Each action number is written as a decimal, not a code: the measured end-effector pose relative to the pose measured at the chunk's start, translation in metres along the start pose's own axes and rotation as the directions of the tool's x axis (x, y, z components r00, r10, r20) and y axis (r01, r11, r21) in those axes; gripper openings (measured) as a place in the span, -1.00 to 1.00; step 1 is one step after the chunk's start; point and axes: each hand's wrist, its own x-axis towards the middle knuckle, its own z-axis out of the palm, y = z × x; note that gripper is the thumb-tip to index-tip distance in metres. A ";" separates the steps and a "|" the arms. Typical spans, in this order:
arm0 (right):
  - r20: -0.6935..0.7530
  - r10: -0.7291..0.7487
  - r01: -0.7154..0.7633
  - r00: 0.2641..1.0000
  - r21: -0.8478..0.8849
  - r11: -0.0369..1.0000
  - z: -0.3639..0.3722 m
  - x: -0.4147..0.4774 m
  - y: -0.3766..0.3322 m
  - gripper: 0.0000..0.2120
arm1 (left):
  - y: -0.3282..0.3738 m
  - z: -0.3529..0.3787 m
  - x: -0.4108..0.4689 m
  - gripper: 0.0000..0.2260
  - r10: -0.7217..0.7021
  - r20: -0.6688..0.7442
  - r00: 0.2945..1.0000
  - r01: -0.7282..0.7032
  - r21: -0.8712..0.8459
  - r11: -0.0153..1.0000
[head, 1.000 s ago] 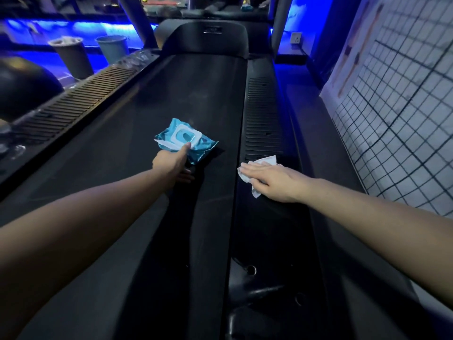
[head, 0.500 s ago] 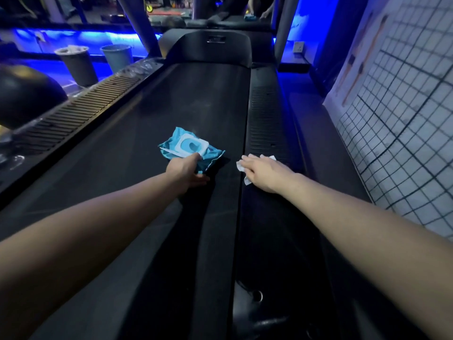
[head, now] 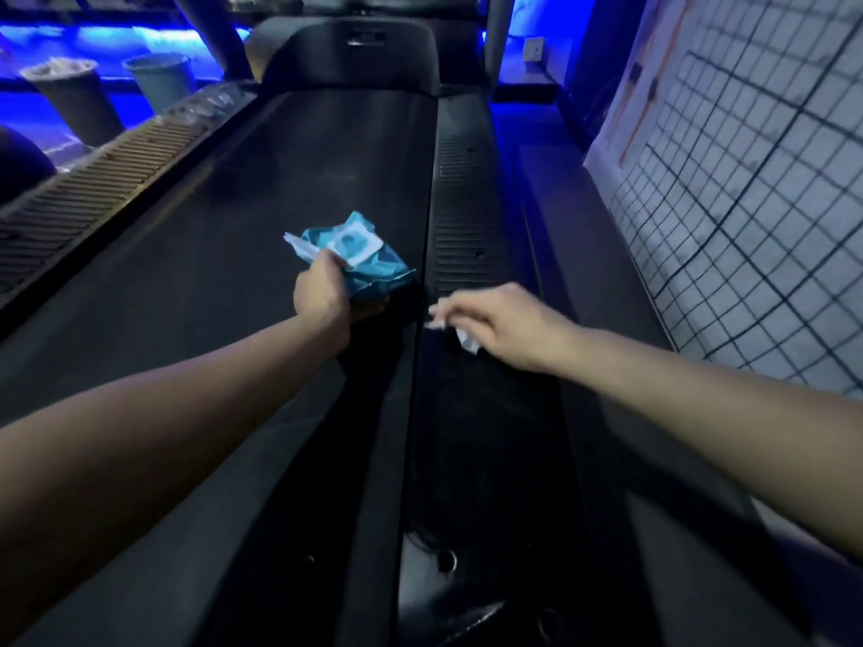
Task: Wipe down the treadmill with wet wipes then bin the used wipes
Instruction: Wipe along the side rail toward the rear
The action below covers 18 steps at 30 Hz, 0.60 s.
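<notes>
The wipe pack [head: 373,266] is gripped by the left hand [head: 322,296], likely kept handy. A wipe [head: 468,342] is pinched in the right hand's [head: 509,322] fingers [head: 443,312] to rub the rail [head: 467,217] beneath.

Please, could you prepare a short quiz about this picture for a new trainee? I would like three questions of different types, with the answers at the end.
1. Multiple choice: what does the left hand grip?
A) a spray bottle
B) the blue wipes pack
C) nothing
2. True or false: the right hand holds a white wipe at the right side rail.
3. Fill the gap: the dark bin and the pale bin stand on the ___ side of the treadmill belt.
Key: 1 B; 2 true; 3 left.
</notes>
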 end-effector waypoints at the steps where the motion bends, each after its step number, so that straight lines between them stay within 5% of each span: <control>1: -0.078 0.061 -0.054 0.995 0.080 0.995 -0.008 0.004 -0.003 -0.83 | 0.002 0.003 -0.002 -0.84 -0.013 0.018 1.000 0.013 -0.004 1.000; 3: -0.158 0.235 -0.190 0.959 0.255 0.948 -0.023 0.014 -0.011 -0.84 | 0.005 0.010 -0.004 -0.79 -0.049 0.057 0.997 0.049 -0.007 0.999; 5: -0.087 0.404 -0.334 0.911 0.422 0.843 -0.029 0.022 -0.014 -0.85 | 0.009 0.014 -0.010 -0.72 -0.082 0.079 0.993 0.082 0.005 0.997; 8: 0.089 0.585 -0.474 0.806 0.689 0.548 -0.030 0.022 -0.023 -0.85 | 0.025 0.011 -0.027 -0.62 -0.141 0.035 0.989 0.141 0.016 0.990; 11: 0.259 0.746 -0.415 0.613 0.909 0.025 -0.032 0.010 -0.058 -0.82 | 0.056 -0.010 -0.054 -0.50 -0.145 -0.089 0.985 0.154 0.102 0.983; 13: 0.387 0.763 -0.341 0.517 0.911 -0.231 -0.040 0.001 -0.097 -0.75 | 0.081 -0.026 -0.084 -0.59 -0.161 -0.122 0.979 0.176 0.125 0.976; 18: 0.592 0.672 -0.189 0.446 0.796 -0.575 -0.091 0.013 -0.226 -0.58 | 0.184 -0.066 -0.177 -0.76 -0.205 -0.160 0.966 0.219 0.072 0.973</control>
